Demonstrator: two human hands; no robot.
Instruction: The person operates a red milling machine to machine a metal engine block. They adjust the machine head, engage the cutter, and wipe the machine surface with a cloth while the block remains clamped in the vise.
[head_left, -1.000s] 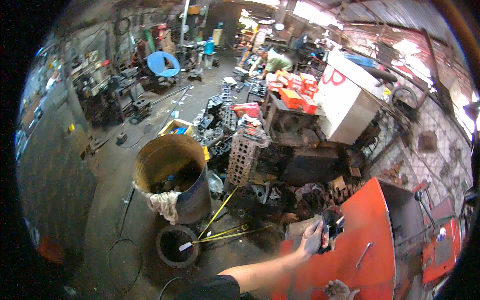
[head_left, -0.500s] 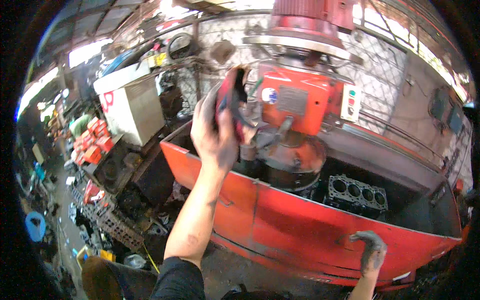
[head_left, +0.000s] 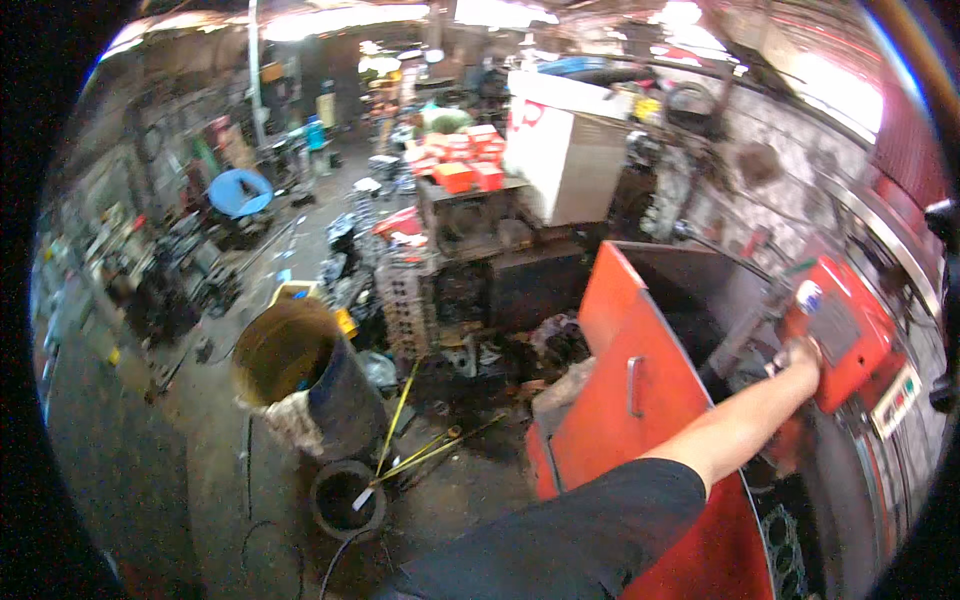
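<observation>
My left arm reaches across to the right, over the wall of the red machine's tub (head_left: 640, 400). Next to the red machine head (head_left: 840, 330) is my left hand (head_left: 800, 362), near its lower edge. Its fingers are small and blurred, so their grip cannot be made out. The dark red cloth-like bundle does not show in it. Part of a metal engine block (head_left: 785, 555) with round bores shows inside the tub at the lower right. My right hand is out of view.
A rusty drum (head_left: 355, 400) with a rag on its rim stands left of the tub, beside a ring-shaped part (head_left: 348, 500). Yellow strips (head_left: 400, 420) lie on the floor. Farther back are a white cabinet (head_left: 565, 160), red boxes (head_left: 465, 160) and a blue disc (head_left: 240, 193).
The view has swung left, bringing the drum in and moving the machine to the right edge. My left hand, earlier raised with the dark red bundle, is now beside the machine head.
</observation>
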